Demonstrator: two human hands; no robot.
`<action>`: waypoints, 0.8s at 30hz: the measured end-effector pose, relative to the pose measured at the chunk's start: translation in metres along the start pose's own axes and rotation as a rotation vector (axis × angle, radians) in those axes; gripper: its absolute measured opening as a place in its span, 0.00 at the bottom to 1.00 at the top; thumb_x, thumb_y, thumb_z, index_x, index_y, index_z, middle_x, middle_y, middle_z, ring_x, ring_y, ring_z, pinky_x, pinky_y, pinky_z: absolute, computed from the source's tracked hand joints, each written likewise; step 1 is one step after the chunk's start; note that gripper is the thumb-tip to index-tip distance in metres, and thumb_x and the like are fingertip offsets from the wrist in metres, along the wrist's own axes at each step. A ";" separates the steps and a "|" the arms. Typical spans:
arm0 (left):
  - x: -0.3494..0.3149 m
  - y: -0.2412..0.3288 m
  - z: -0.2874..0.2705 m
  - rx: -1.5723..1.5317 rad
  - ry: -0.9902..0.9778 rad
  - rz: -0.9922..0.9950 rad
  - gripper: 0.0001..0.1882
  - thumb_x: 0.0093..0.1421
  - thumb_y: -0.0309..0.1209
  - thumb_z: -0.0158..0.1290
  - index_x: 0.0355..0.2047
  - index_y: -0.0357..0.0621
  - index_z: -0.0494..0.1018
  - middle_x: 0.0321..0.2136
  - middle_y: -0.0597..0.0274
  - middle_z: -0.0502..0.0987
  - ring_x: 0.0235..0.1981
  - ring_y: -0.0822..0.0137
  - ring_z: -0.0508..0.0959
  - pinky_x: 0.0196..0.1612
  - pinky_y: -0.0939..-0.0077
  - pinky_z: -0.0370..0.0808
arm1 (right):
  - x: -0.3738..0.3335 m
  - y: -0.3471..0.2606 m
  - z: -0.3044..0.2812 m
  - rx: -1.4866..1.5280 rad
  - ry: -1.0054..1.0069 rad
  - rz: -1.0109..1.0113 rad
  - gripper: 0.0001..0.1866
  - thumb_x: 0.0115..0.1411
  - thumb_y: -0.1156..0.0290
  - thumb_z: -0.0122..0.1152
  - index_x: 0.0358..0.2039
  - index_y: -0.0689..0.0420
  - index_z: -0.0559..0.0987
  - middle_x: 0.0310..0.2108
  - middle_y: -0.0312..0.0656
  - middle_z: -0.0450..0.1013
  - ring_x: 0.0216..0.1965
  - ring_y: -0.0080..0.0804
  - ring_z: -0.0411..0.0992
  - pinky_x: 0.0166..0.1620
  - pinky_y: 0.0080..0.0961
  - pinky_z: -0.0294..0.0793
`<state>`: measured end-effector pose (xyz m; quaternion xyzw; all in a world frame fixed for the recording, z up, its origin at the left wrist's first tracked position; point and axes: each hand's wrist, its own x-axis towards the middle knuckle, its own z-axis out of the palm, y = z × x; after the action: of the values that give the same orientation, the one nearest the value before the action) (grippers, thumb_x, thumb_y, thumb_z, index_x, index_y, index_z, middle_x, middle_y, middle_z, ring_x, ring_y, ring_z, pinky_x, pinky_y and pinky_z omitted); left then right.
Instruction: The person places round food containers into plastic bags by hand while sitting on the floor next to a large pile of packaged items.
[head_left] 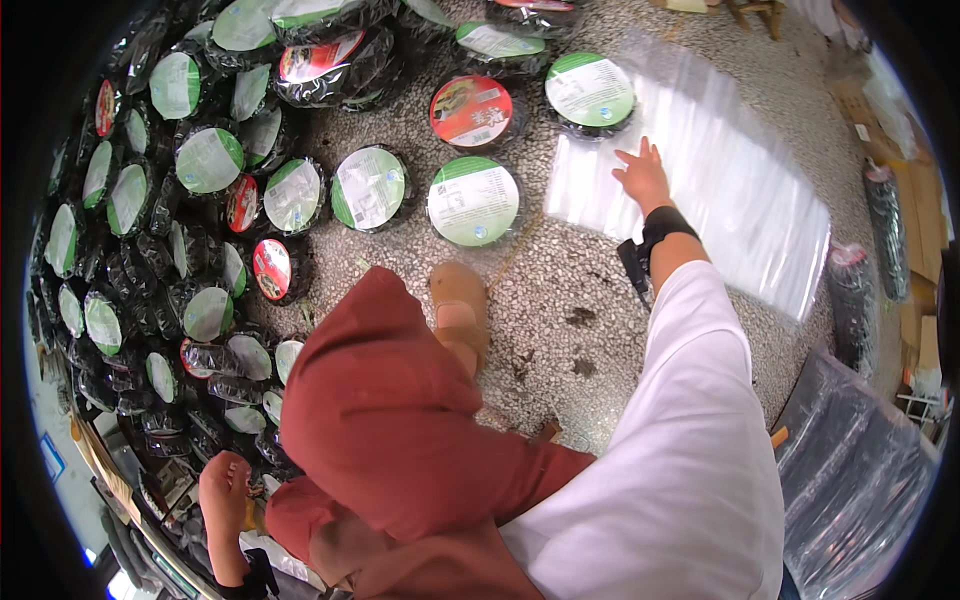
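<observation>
My right hand (643, 180) reaches forward with its fingers spread, over the near-left part of a flat layer of clear plastic bags (730, 190) on the floor. Nothing shows in its grasp. Just beyond it, a round black package with a green-and-white label (590, 90) sits at the edge of the plastic. Further left are another green-labelled round package (474, 201) and a red-labelled one (471, 111). My left hand (225, 490) hangs low at the left beside my knee, its fingers curled in with no object visible in them.
Many film-wrapped black packages (120, 270) are heaped along the left. My sandalled foot (459, 310) is on the speckled floor (560, 340). Dark plastic-covered material (850, 480) lies at the near right, with wrapped black rolls (852, 310) and cardboard (925, 210) along the right side.
</observation>
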<state>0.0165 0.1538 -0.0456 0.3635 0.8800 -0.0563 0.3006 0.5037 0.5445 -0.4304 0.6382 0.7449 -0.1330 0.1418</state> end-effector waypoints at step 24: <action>-0.031 -0.074 0.048 0.015 0.150 0.261 0.04 0.51 0.25 0.51 0.26 0.37 0.70 0.21 0.53 0.71 0.23 0.59 0.73 0.26 0.70 0.69 | -0.077 -0.035 -0.072 1.072 -0.078 -0.032 0.13 0.53 0.62 0.57 0.19 0.57 0.75 0.20 0.43 0.73 0.23 0.39 0.68 0.31 0.34 0.67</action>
<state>0.0070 0.0659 -0.0761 0.4802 0.8448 0.0041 0.2361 0.4769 0.4963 -0.3338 0.6044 0.5762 -0.5204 -0.1785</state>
